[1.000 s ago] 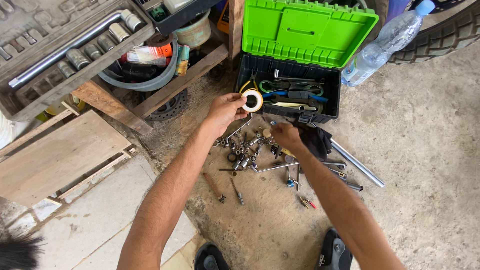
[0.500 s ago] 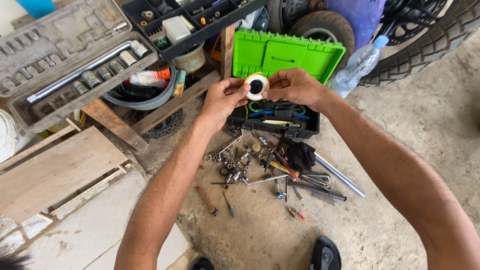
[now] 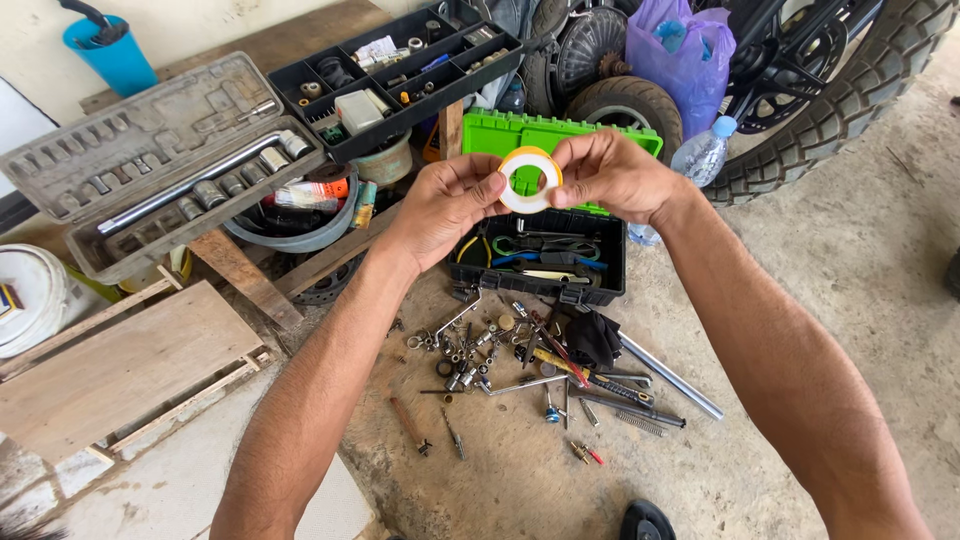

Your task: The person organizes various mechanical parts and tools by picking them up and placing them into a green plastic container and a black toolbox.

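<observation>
Shoe tip (image 3: 645, 521), black, at bottom edge of concrete floor (image 3: 850, 330). Loose sockets, bits, screwdrivers (image 3: 530, 370) scattered on gritty floor. Left hand (image 3: 440, 205) and right hand (image 3: 610, 175) both pinch tape roll (image 3: 529, 180): flat ring, white with yellow rim, held upright above toolbox, hole axis toward camera. Toolbox (image 3: 540, 250): black plastic tray, green lid open. Behind: grey socket-set case (image 3: 170, 160), wooden bench, knobbly tyre (image 3: 850, 90).

Soft even daylight, sharp, faint shadows

Bare forearms, no sleeves; bare hands (image 3: 450, 205), no gloves; dark shoe (image 3: 645, 522)
</observation>
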